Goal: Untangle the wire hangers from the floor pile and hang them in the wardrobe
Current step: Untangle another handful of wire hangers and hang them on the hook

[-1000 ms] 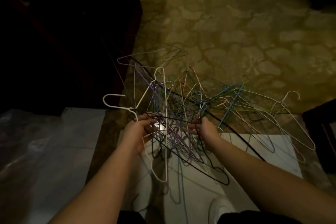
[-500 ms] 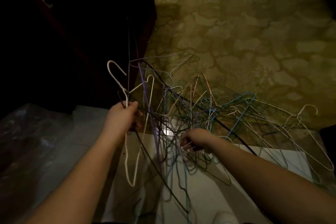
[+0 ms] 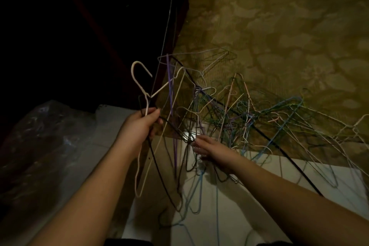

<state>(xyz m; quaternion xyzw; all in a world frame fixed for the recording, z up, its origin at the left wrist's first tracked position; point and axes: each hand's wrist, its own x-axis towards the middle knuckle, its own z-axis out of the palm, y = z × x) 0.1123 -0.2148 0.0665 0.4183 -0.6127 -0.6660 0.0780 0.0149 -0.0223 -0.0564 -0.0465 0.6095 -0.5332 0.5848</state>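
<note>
Head view: left hand [image 3: 139,126] gripping neck of white hanger [image 3: 139,90], fingers curled around it along with dark wire or two, hook pointing up toward dark wardrobe [image 3: 89,36]. Hanger's long axis running steeply down, lower end dangling below wrist, purple and black wires crossing it. Right hand [image 3: 207,148] reaching into hanger pile [image 3: 249,118], fingers spread and loosely extended among wires, gripping nothing clearly. Pile sprawling right across carpet [image 3: 279,26] and white board [image 3: 239,215]. Left hand nearer wardrobe; white hanger likely needing upward-left pull to come free.
</note>
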